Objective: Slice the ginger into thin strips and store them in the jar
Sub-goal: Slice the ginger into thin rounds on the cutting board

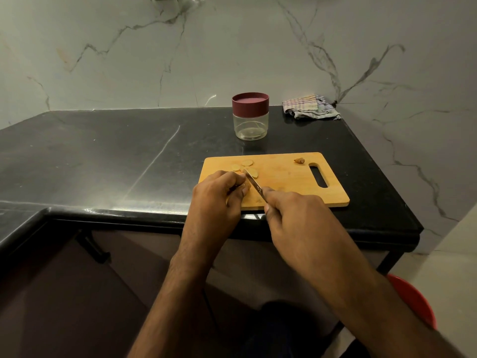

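Right hand (296, 215) grips the knife (254, 184), fingers curled round its handle; left hand (219, 195) has fingers curled onto ginger (251, 173) at the blade, on the board (284, 174). Slices (246, 163) lie beyond. Jar (250, 116) stands behind, lid on, no readable label

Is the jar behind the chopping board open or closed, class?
Closed: the maroon lid sits on the clear jar, which stands upright on the counter.

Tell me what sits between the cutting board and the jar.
Nothing: the head view shows only bare black countertop between the cutting board and the jar.
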